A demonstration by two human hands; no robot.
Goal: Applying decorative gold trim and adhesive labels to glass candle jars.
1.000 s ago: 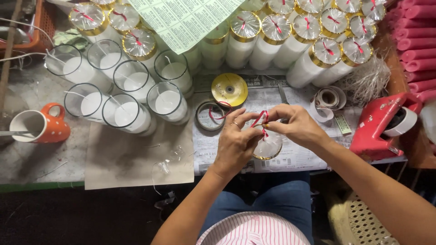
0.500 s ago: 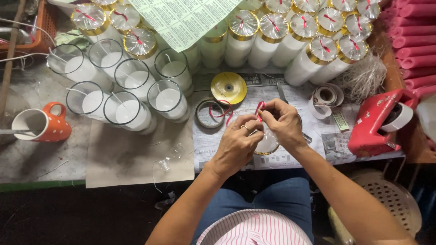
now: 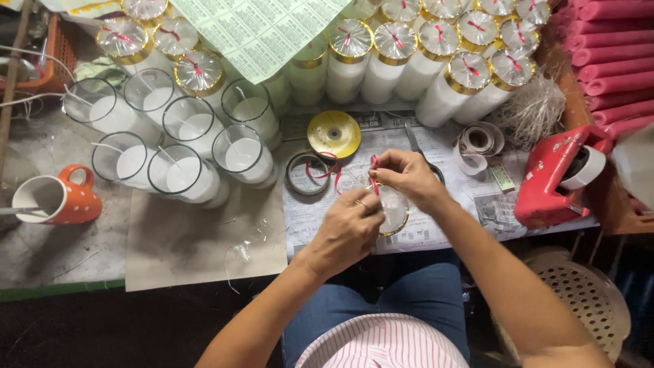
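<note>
Right hand (image 3: 407, 178): grip pinching red ribbon (image 3: 374, 172). Left hand (image 3: 349, 228): grip clenched on gold-rimmed wrapped candle (image 3: 395, 212), at surface (image 3: 41, 252) front edge. Adjacent: ribbon spool (image 3: 308, 172), gold disc (image 3: 333, 133), uncovered candle glasses (image 3: 242, 155).

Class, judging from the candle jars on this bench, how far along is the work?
Done: sealed jars with gold rims and red ribbons fill the back row. In hand: left hand and right hand work a red ribbon over one covered jar. Left: six open jars remain uncovered.
</note>
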